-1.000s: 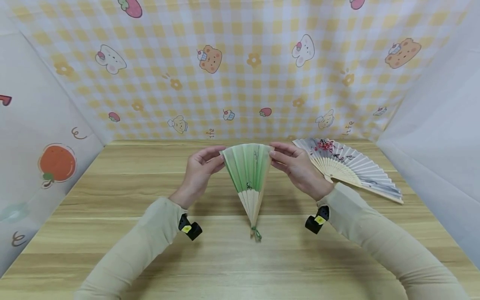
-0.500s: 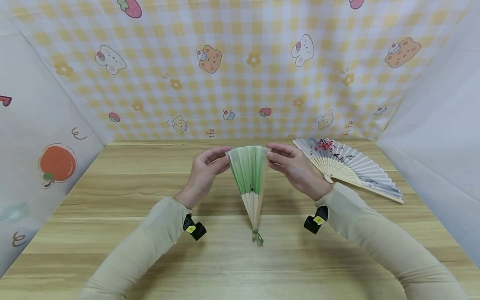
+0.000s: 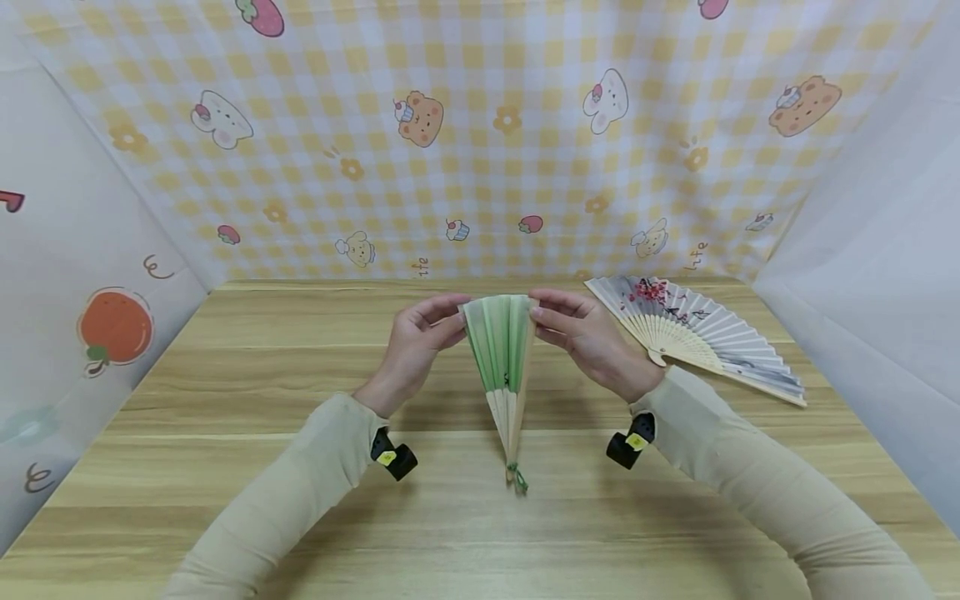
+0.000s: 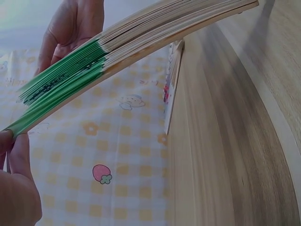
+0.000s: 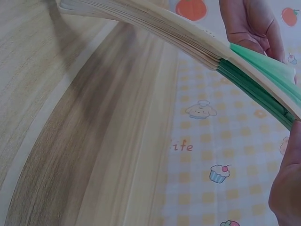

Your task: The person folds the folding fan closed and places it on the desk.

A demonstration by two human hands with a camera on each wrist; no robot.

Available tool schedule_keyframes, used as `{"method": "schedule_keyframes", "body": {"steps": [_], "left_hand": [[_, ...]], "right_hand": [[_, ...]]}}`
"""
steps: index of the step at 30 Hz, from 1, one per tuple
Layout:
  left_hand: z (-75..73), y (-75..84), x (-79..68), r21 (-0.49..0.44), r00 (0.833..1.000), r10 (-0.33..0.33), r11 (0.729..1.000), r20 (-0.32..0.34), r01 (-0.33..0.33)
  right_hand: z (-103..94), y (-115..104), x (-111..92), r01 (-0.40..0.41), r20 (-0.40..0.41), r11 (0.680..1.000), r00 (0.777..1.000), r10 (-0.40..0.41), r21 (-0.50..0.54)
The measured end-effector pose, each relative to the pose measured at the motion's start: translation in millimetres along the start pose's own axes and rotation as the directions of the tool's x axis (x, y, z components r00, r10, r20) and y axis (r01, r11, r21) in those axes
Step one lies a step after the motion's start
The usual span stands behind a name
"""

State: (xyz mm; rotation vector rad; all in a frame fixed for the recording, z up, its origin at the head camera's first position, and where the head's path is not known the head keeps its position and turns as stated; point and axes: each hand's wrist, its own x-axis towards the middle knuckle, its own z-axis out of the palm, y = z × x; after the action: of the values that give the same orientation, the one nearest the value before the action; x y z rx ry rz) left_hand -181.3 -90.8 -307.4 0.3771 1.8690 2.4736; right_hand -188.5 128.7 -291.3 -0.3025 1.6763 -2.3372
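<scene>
1. Tabletop [image 3: 480,550], wood-grained in pale and brown bands, running beneath all items.
2. Sleeves [image 3: 247,517], beige, a pair, reaching in from the near edge.
3. Wrist cameras [image 3: 395,462], black with yellow labels, one per wrist.
4. Cord [image 3: 518,478], green, knotted at the pivot end of item 5.
5. Green folding fan [image 3: 495,342], partly spread, centred between both hands; pivot end toward the person, pale ribs, green pleated leaf with small dark motif. Contact of the pivot end with the tabletop: cannot be told.
6. Right hand [image 3: 591,337]: thumb and fingers pinching the fan's upper right corner.
7. Left hand [image 3: 415,343]: thumb and fingers pinching the upper left corner.
8. White-grey folding fan [image 3: 720,329], widely spread on the tabletop, right of the right hand; red blossoms, pale ribs.
9. Cloth backdrop [image 3: 480,183], yellow-and-white check, cartoon animals, strawberries, cupcakes.
</scene>
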Motion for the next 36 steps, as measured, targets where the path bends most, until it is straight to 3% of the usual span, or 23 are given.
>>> {"method": "schedule_keyframes", "body": {"steps": [10, 23, 36], "left_hand": [[3.0, 0.6, 0.2, -0.024, 1.000, -0.020, 0.999, 0.021, 0.021], [6.0, 4.5, -1.0, -0.023, 0.999, 0.007, 1.000, 0.042, -0.007], [10.6, 8.6, -0.2, -0.002, 1.000, 0.019, 1.000, 0.008, -0.019]], "right_hand": [[-1.0, -3, -2, -0.015, 0.011, 1.000, 1.000, 0.015, -0.009], [-2.1, -7, -3, -0.005, -0.005, 1.000, 1.000, 0.005, 0.009], [-4.2, -10, -5, 0.018, -0.014, 1.000, 1.000, -0.018, 0.010]]}}
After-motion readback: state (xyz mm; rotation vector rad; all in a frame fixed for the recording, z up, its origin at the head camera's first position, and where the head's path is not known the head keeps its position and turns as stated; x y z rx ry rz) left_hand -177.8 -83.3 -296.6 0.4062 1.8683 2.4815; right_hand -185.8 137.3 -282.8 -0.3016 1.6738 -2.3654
